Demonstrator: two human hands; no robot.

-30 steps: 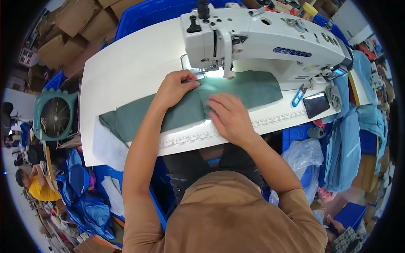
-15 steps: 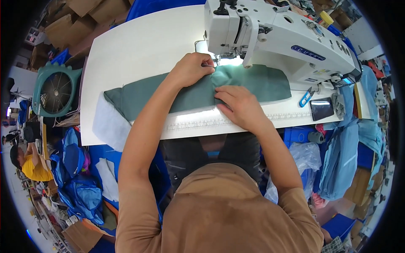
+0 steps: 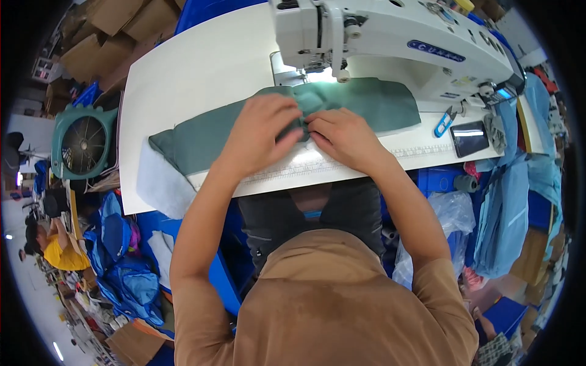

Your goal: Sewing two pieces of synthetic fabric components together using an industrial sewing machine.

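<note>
A long green fabric piece [image 3: 210, 137] lies across the white sewing table, with white padding [image 3: 163, 183] showing from under its left end. Over the middle of the fabric is my left hand [image 3: 262, 129], its fingers curved and smeared by motion. My right hand [image 3: 343, 135] pinches the fabric's near part beside a seam, thumb and fingers close together. Just beyond both hands stands the white sewing machine [image 3: 378, 43], its lit needle area above the fabric's far edge. What lies under my left palm is hidden.
Blue thread snips [image 3: 445, 122] and a dark phone [image 3: 469, 139] lie on the table's right side. A ruler scale [image 3: 287, 169] runs along the near edge. A green fan [image 3: 84, 141] stands to the left; light-blue cloth [image 3: 503, 213] hangs at right. Another person [image 3: 64, 251] is far left.
My left hand has come back from the needle area toward me, beside my right hand. My right hand has shifted only slightly. The fabric's middle has pulled a little away from the needle.
</note>
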